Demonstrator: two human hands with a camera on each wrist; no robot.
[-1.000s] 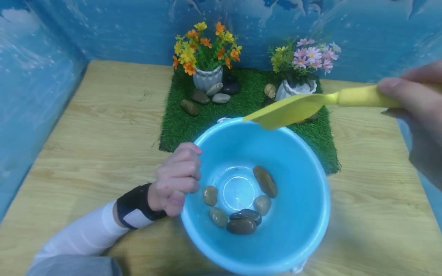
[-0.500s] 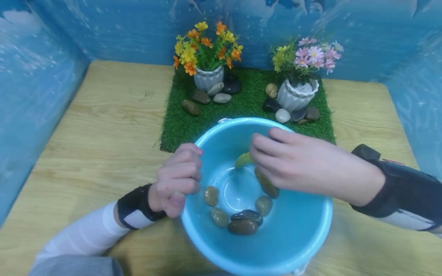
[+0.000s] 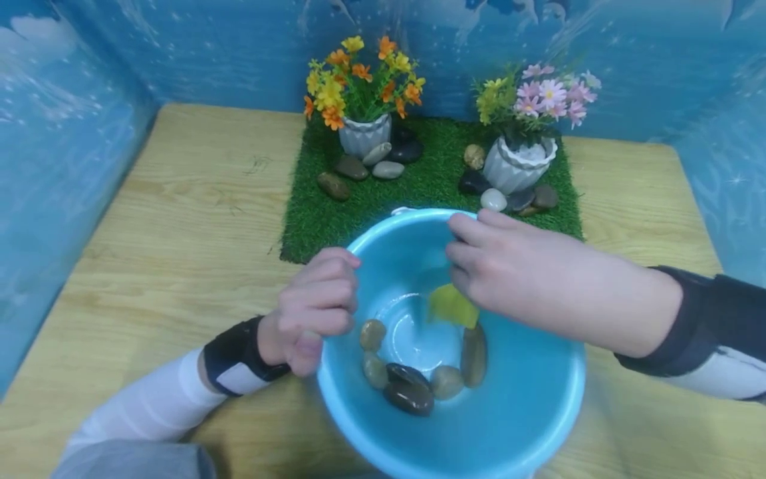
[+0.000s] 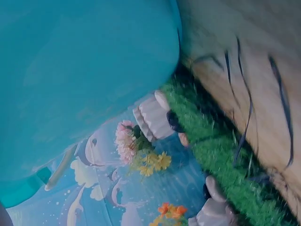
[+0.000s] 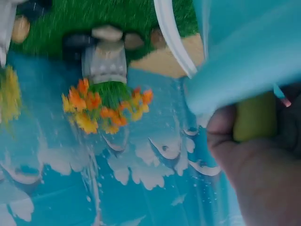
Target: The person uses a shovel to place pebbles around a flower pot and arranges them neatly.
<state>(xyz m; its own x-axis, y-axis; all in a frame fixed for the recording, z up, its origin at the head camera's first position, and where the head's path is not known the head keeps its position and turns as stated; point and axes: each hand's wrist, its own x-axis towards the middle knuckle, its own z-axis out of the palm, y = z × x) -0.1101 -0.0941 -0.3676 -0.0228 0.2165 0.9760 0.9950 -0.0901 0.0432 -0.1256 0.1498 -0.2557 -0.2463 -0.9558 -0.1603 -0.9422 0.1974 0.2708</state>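
Note:
A light blue bucket point(image 3: 509, 419) stands on the wooden table, with several wet stones point(image 3: 409, 397) at its bottom. My left hand point(image 3: 320, 303) grips the bucket's left rim with curled fingers. Over the bucket's far right side, my right hand point(image 3: 514, 279) holds a yellow toy shovel by its handle point(image 5: 256, 117). The shovel's blade point(image 3: 453, 306) points down into the bucket, at the upper end of a long brown stone point(image 3: 474, 356). My right fingers hide most of the handle in the head view. The left wrist view shows the bucket's outer wall point(image 4: 94, 61).
Behind the bucket lies a green turf mat point(image 3: 311, 229). On it stand a pot of orange and yellow flowers point(image 3: 365, 136) and a pot of pink flowers point(image 3: 517, 166), with loose stones point(image 3: 389, 170) around both. Blue printed walls point(image 3: 239, 60) enclose the table point(image 3: 197, 193).
My right hand has brought the shovel from above the right side down into the bucket. The long stone has turned and the other stones have shifted. My left hand stays on the rim.

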